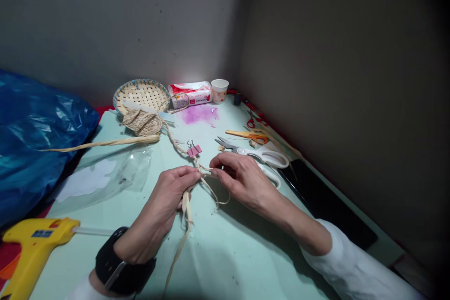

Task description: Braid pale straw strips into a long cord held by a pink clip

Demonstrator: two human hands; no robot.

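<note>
A braided straw cord (pixel 173 139) runs from a coiled bundle of braid (pixel 142 122) toward my hands, with a pink binder clip (pixel 194 150) clamped on it. My left hand (pixel 173 188) pinches the cord just below the clip, thumb and forefinger together. Loose pale strands (pixel 186 215) hang down from under that hand. With thumb and forefinger, my right hand (pixel 242 179) grips a thin straw strand drawn out to the right. A thin loop of strand dangles between the two hands. White-handled scissors (pixel 262 153) lie just behind my right hand.
A yellow glue gun (pixel 42 243) and blue plastic bag (pixel 38 136) are at left, near a clear plastic bag (pixel 105 176). Behind stand a woven basket (pixel 142 93), a red-and-white packet (pixel 191 93) and a paper cup (pixel 220 91). Orange-handled scissors (pixel 258 137) and a black flat slab (pixel 323 201) lie right.
</note>
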